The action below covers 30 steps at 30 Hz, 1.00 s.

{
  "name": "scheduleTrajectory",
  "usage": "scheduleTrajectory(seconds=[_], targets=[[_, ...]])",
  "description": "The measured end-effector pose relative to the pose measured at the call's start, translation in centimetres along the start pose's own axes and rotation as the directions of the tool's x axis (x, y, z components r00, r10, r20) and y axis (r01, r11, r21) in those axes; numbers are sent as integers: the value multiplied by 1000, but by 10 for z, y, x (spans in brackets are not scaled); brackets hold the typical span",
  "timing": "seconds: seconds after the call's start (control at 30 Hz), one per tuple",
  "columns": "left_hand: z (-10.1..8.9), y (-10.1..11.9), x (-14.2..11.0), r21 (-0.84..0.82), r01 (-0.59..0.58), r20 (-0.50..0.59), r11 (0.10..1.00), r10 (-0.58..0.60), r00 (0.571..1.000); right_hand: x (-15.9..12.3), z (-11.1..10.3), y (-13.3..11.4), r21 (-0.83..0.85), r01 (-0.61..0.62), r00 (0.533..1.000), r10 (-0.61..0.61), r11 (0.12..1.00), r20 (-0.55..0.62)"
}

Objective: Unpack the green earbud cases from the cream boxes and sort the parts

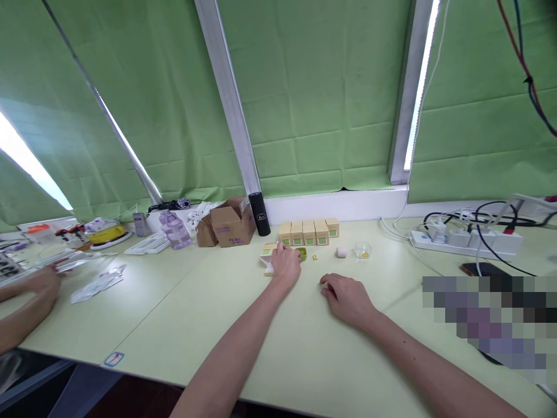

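My left hand (286, 265) reaches forward on the table, its fingers closed over a small opened tan box (267, 251) with a green label and white lining showing. Part of that box is hidden beneath the hand. Just right of these fingers sits a small olive-green container (301, 253). My right hand (348, 297) rests on the tabletop with loosely bent fingers, thumb apart, and no object visible in it. Ahead of it lie tiny yellow pieces (315, 257), a pale pink lump (341, 252) and a clear dish (362, 251) with something yellow inside.
Several small tan boxes (308, 233) stand in a row behind. A black cylinder (260, 215), a cardboard carton (232, 223) and a purple-tinted bottle (174, 230) are further left. A power strip (467, 242) with cables lies right. Another person's hand (46, 284) is far left.
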<state>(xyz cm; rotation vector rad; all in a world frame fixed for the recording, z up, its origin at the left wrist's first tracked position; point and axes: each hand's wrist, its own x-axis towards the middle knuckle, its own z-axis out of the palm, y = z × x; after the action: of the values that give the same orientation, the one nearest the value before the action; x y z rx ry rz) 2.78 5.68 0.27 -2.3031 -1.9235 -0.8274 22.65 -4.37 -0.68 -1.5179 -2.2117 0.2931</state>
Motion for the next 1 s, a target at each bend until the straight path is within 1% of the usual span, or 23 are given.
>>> scheduleTrajectory(seconds=[0.2, 0.43, 0.57, 0.7, 0.8, 0.9, 1.0], targets=[[8, -4, -2, 46, -12, 6, 999, 11, 1000, 1, 0, -1, -15, -4, 1000, 4, 1000, 19], [7, 0, -5, 81, -24, 7, 996, 23, 1000, 1, 2, 1, -25, 15, 1000, -15, 1000, 15], [5, 1, -8, 96, -24, -11, 995, 25, 1000, 1, 3, 2, -29, 18, 1000, -18, 999, 9], [-2, 7, -12, 85, -29, -38, 996, 32, 999, 1, 3, 1, -28, 22, 1000, -22, 999, 8], [-14, 16, -17, 41, -68, -43, 997, 70, 997, 1, 2, 1, -11, 17, 1000, -17, 1000, 2], [-26, 25, -26, 23, -150, 6, 988, 150, 989, 1, 1, 1, 28, -9, 1000, 9, 1000, -14], [-33, 30, -39, -15, -192, 81, 981, 193, 978, 3, -1, 2, 64, -34, 999, 35, 997, -11]])
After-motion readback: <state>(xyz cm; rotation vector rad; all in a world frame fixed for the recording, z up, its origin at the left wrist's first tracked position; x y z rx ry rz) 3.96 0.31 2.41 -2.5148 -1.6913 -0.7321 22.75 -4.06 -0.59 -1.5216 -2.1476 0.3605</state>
